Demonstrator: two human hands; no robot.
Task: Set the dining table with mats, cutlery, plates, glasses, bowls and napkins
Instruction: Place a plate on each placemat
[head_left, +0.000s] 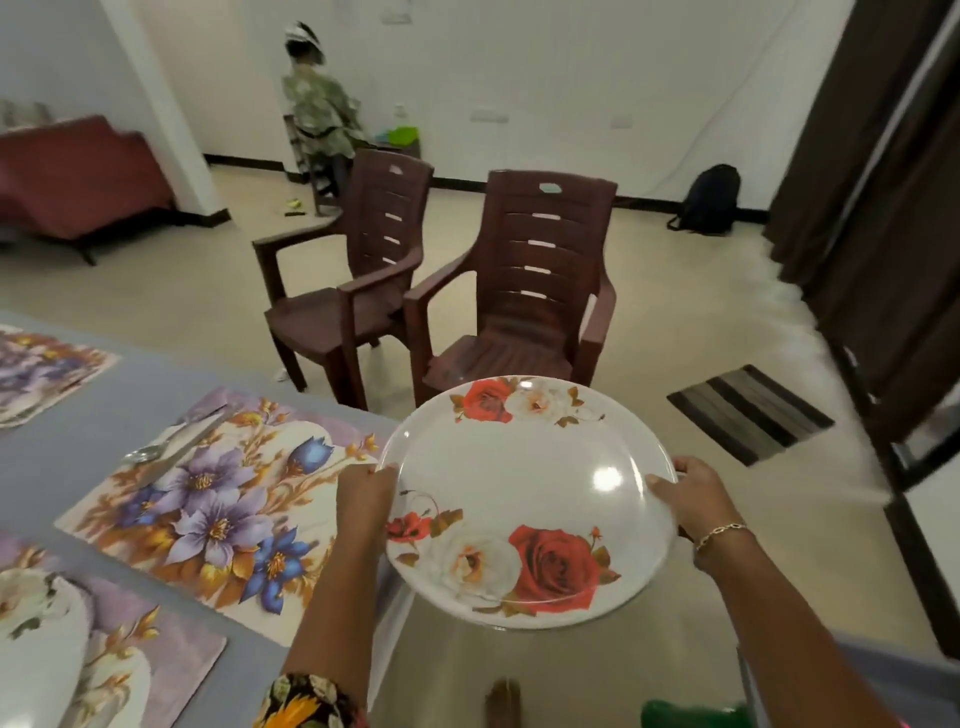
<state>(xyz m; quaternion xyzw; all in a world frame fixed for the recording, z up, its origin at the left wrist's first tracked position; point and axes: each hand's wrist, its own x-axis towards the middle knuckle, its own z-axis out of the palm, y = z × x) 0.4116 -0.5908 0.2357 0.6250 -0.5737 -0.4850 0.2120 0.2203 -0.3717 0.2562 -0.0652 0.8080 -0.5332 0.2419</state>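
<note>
The plate step is seemingly underway: left grip (363, 499) and right grip (691, 499) are pinching opposite rims of the rose plate (524, 488), hovering beside the desk (67, 457), likely needing a nine-o'clock carry onto the floral mat (218, 509).

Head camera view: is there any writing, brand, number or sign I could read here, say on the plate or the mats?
No readable text anywhere in this view.
On the plate: only painted roses, no words.
On the floral mat: only flowers, no words.
On the pale wall fitting: too small and blurred to tell whether it bears any marking.
</note>
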